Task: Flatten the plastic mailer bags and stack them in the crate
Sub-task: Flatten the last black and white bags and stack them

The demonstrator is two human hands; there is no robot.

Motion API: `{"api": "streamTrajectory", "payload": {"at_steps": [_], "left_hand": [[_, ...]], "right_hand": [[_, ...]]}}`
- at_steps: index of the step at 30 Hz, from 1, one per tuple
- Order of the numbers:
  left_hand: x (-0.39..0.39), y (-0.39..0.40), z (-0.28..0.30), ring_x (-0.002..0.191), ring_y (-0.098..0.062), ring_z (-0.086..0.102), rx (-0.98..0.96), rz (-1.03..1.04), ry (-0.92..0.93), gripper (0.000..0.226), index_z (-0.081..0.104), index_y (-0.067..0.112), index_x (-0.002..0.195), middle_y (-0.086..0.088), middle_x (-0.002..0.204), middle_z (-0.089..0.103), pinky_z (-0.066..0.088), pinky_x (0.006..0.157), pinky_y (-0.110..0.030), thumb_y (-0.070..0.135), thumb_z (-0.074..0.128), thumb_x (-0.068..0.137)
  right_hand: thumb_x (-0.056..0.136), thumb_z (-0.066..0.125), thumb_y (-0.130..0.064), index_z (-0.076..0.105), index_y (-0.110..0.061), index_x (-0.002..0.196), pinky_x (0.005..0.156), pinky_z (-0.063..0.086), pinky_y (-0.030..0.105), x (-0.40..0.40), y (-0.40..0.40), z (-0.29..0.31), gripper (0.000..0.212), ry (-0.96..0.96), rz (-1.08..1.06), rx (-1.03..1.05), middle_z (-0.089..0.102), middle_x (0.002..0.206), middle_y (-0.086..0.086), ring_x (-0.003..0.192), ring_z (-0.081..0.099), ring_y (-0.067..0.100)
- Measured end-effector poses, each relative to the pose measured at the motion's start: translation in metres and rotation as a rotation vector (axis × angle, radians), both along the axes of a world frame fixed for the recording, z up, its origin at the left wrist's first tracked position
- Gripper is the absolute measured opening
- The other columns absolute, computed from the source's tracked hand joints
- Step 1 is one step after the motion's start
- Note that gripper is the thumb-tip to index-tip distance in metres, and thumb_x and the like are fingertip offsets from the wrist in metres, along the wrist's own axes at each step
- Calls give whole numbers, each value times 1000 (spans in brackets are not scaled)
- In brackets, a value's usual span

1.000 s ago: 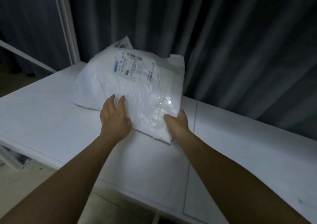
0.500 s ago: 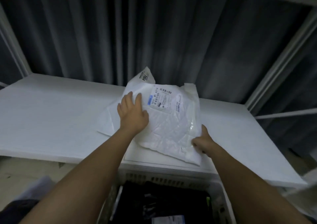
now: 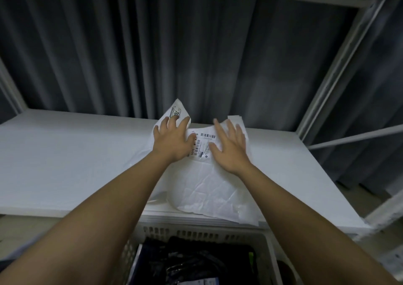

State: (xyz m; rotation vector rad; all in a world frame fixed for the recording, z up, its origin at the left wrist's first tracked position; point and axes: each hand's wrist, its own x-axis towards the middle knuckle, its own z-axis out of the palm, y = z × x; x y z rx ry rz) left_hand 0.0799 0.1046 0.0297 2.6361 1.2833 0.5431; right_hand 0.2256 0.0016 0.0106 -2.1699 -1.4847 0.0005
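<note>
A: What could go wrong from here?

B: The mailer point(image 3: 209, 188) lies on the white table point(image 3: 65, 158), and its near edge already hangs a little over the table's near edge, above the crate point(image 3: 205, 233). If the palms push toward the person, I think the slippery plastic may slide off before it is flat. Also the far left corner stands up; air inside could make it rise again.

A: Where is the mailer relative to the hands?

B: It is under both of them. The left hand point(image 3: 172, 142) lies with fingers spread on the far left part, just below the raised corner. The right hand point(image 3: 229, 146) is also spread flat, on the far right part. The label point(image 3: 204, 142) shows between them. Most of the mailer lies nearer than the hands.

A: And the crate?

B: Near, below the table, with dark things inside.
</note>
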Motion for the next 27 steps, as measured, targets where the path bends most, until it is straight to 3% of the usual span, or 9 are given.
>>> {"api": "streamTrajectory", "payload": {"at_steps": [3, 8, 14, 27], "left_hand": [[-2, 6, -5, 146, -29, 5, -8, -39, 57, 59, 18, 32, 150, -4, 159, 13, 5, 117, -49, 51, 35, 96], [-1, 12, -17, 145, -29, 8, -23, -27, 118, 74, 12, 29, 150, -6, 158, 11, 10, 116, -52, 57, 45, 91], [2, 10, -20, 145, -28, 7, -4, -55, 161, 84, 7, 27, 150, -8, 156, 9, 11, 114, -56, 57, 54, 87], [7, 11, -53, 147, -29, -4, 47, -27, 240, 93, -9, 27, 151, -8, 159, -3, 8, 113, -59, 58, 52, 87]], "right_hand": [[94, 39, -58, 4, -42, 151, 117, -12, 44, -5, 20, 5, 69, -154, 139, -58, -10, 161, -1, 145, -19, 25], [79, 51, -73, 0, -38, 151, 117, -10, 47, 0, 32, -1, 96, -260, 238, -173, -7, 161, 1, 146, -16, 27], [73, 67, -64, -5, -36, 151, 117, -6, 49, 2, 34, -12, 110, -270, 205, -218, -6, 160, 4, 147, -12, 29], [76, 69, -59, -4, -36, 151, 117, -4, 50, 1, 41, -36, 106, -235, 92, -261, -5, 161, 3, 147, -9, 30]]}}
